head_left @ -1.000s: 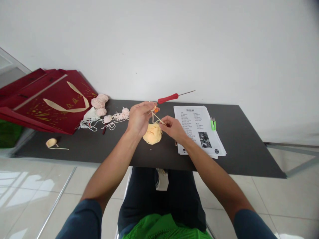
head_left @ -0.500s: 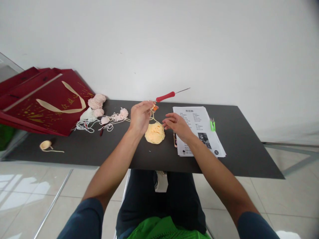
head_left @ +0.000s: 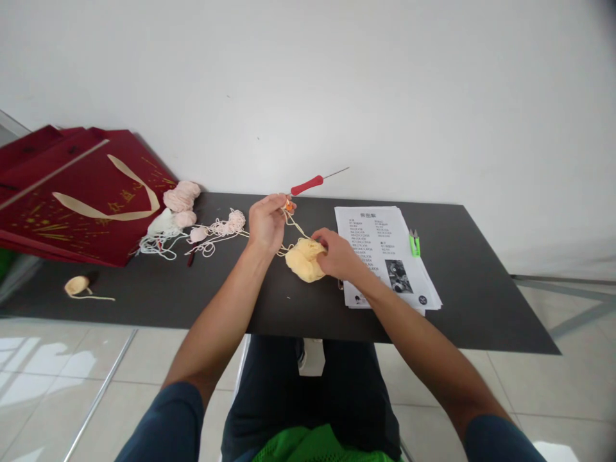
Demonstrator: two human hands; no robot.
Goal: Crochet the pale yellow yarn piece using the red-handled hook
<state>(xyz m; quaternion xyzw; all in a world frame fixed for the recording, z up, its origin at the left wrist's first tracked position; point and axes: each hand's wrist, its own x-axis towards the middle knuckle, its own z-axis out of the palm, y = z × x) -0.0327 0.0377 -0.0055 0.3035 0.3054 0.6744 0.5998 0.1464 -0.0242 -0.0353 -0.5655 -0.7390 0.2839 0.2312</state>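
Nearest, below the desk (head_left: 471, 308), dark trousers (head_left: 269, 398) and green cloth (head_left: 322, 446). Toward the near edge of the desk, far to the left, a small yellow cup-shaped piece (head_left: 77, 284) with a loose tail. At the middle, a yellow yarn ball (head_left: 304, 260), gripped at its right side by the right hand (head_left: 341, 256), grip narrow, with fingers bent onto the yarn. Just right of that, printed sheets (head_left: 385, 224), partly under the right forearm. Slightly farther, in the closed grip of the left hand (head_left: 266, 224), a red-handled hook (head_left: 307, 185), slanting up to the right, beside a small orange piece (head_left: 289, 206) at the fingertips; from there, pale strands (head_left: 295, 224) down toward the ball. By the sheets' right edge, green clippers (head_left: 414, 245). Left of the left hand, pink yarn (head_left: 180, 196) and white yarn (head_left: 163, 222), beside red bags (head_left: 96, 186). Behind everything, a pale wall (head_left: 337, 96).
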